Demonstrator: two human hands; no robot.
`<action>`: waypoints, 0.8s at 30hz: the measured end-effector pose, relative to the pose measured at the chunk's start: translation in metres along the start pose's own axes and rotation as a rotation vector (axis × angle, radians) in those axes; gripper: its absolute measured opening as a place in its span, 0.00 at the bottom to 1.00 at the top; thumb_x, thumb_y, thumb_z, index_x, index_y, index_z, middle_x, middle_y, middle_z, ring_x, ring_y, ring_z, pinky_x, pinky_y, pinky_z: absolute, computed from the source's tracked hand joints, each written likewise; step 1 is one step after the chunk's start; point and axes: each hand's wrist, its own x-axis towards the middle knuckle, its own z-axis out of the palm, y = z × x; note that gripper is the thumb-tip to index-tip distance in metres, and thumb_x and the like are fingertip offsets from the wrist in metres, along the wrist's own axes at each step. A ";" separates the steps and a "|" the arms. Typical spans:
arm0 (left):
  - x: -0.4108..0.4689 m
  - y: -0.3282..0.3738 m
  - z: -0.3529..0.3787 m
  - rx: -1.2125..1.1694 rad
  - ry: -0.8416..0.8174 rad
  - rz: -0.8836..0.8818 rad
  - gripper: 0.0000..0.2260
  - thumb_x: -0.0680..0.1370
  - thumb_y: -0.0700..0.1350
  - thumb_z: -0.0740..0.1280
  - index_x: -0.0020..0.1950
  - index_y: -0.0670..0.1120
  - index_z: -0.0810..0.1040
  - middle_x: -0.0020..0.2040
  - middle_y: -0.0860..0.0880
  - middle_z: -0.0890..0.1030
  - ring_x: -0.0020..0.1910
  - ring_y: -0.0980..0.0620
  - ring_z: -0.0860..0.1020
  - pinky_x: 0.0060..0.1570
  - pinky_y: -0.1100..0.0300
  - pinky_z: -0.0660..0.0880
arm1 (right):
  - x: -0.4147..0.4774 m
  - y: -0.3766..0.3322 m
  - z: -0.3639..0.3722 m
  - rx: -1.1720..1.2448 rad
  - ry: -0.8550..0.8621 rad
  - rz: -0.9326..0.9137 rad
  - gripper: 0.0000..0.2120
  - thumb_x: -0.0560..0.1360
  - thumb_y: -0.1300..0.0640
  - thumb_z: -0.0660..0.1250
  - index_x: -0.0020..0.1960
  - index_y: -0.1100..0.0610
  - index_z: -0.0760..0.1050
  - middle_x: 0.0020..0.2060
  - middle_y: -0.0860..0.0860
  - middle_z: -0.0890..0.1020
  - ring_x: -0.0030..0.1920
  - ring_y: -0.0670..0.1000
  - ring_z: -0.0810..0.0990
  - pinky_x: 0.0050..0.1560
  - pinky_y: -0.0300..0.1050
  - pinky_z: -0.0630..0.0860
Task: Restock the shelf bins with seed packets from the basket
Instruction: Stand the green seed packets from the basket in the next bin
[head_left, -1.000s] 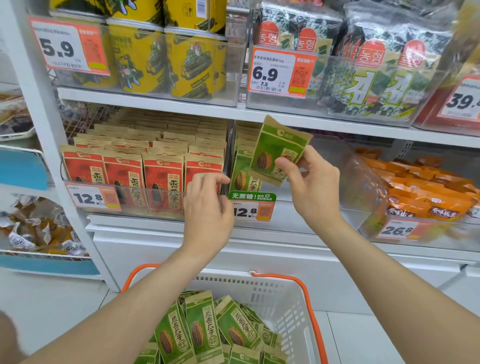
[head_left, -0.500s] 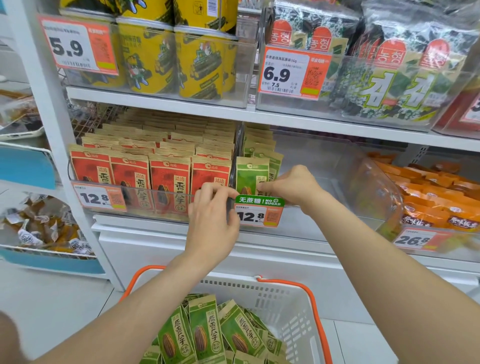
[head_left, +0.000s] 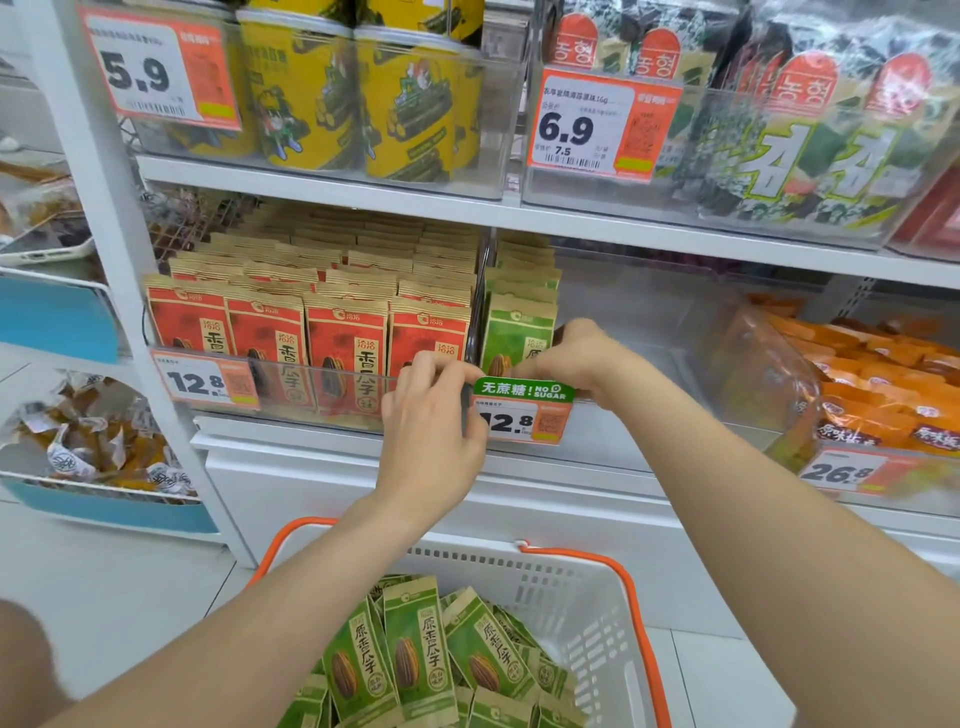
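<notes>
Seed packet (head_left: 514, 332), green with a brown top, stands upright at the front of the clear shelf bin (head_left: 675, 364) on the middle shelf, leading a short row of like packets along the bin's left side. To its right the bin shows only bare clear plastic. Our right hand (head_left: 587, 358) reaches in over the front wall with its fingers curled down on the packet's top right corner, gripping it; the thumb is hidden from us. Our left hand (head_left: 431, 426) has its fingers hooked over the front rim (head_left: 384, 374) just where this bin meets the neighbouring one, and its thumb lies against the left edge of the green-topped price tag (head_left: 522, 410) marked 12.8. The neighbouring bin is packed with red packets (head_left: 343, 343) in four upright rows. Below our forearms sits the white basket (head_left: 587, 566) with orange handles, and loose green packets (head_left: 415, 649) lie heaped in it. Orange packs (head_left: 883, 374) fill the bin at the far right.
</notes>
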 end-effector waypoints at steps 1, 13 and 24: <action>0.000 0.000 0.000 -0.002 -0.002 -0.001 0.15 0.77 0.40 0.71 0.63 0.50 0.79 0.60 0.53 0.71 0.61 0.51 0.70 0.57 0.53 0.64 | 0.000 0.000 0.001 -0.006 -0.067 0.043 0.22 0.66 0.57 0.85 0.56 0.58 0.82 0.44 0.53 0.89 0.42 0.52 0.89 0.42 0.48 0.86; 0.000 0.001 -0.001 0.005 -0.003 0.003 0.15 0.78 0.41 0.70 0.64 0.50 0.79 0.61 0.54 0.72 0.62 0.51 0.71 0.56 0.52 0.64 | 0.009 -0.004 0.005 -0.305 0.126 -0.182 0.18 0.64 0.45 0.86 0.38 0.50 0.78 0.38 0.45 0.80 0.45 0.47 0.79 0.39 0.40 0.72; 0.000 -0.001 -0.002 0.003 -0.002 0.028 0.14 0.79 0.42 0.70 0.64 0.51 0.79 0.61 0.54 0.73 0.62 0.52 0.72 0.56 0.51 0.64 | 0.006 0.005 0.003 -0.270 -0.098 -0.198 0.10 0.72 0.52 0.81 0.51 0.50 0.84 0.46 0.46 0.88 0.49 0.47 0.86 0.43 0.40 0.78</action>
